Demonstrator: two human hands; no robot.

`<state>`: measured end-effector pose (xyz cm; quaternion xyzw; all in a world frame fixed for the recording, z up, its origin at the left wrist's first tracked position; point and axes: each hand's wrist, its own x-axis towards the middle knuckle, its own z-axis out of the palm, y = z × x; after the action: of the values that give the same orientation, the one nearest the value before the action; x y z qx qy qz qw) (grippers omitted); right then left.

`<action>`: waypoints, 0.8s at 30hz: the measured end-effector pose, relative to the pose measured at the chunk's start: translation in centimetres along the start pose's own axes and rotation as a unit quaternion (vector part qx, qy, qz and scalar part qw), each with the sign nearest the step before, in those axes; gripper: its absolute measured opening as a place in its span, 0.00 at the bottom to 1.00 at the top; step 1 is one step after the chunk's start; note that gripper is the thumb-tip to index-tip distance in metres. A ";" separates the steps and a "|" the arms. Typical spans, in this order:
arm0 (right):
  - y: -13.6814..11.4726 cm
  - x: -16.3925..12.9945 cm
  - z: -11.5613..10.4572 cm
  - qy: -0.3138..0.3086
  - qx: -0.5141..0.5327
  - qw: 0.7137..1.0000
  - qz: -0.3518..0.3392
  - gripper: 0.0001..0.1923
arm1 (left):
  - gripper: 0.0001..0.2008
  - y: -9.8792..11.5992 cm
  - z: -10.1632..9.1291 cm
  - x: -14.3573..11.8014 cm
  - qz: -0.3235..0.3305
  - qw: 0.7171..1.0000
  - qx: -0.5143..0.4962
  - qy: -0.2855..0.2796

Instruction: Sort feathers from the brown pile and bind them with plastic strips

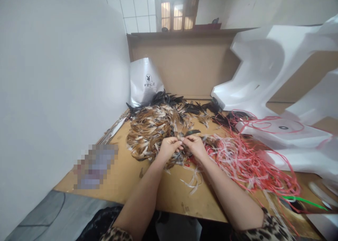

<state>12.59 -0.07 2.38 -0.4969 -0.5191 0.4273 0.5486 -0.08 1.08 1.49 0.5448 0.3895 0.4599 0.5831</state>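
In the head view, a large heap of brown and cream feathers (150, 124) lies on the table, with black feathers (169, 99) along its far edge. My left hand (169, 148) is at the heap's near right side, thumb and fingers pinched together. Close against it, my right hand (194, 147) is also closed in a pinch. Between the fingertips of both hands is a small tuft of feathers (180, 133); its lower end is hidden by the fingers. Red and white strings (243, 160) lie tangled to the right of my right hand.
A silvery white bag (144, 82) stands behind the heap by the wall. White moulded foam pieces (253, 68) fill the right side. A cardboard panel (185, 65) rises at the back. A green strip (306, 201) lies at the table's (169, 191) right front. One patch at left is blurred.
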 end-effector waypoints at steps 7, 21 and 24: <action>-0.4 -0.2 -0.3 0.011 -0.146 0.965 -0.218 0.11 | 0.10 -0.1 -1.0 0.2 -0.070 0.969 -0.236 -0.025; -0.9 -0.9 -0.6 0.034 -0.428 0.847 -0.313 0.10 | 0.09 0.2 -0.9 -0.2 -0.070 0.970 -0.222 -0.064; -0.9 -0.4 -1.0 0.036 -0.368 0.879 -0.301 0.10 | 0.09 0.3 -1.0 0.0 -0.050 0.970 -0.235 -0.027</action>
<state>13.55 -0.70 3.27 -0.4979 -0.7432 0.0021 0.4469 -1.07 1.35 1.73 0.3848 0.2810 0.4940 0.7273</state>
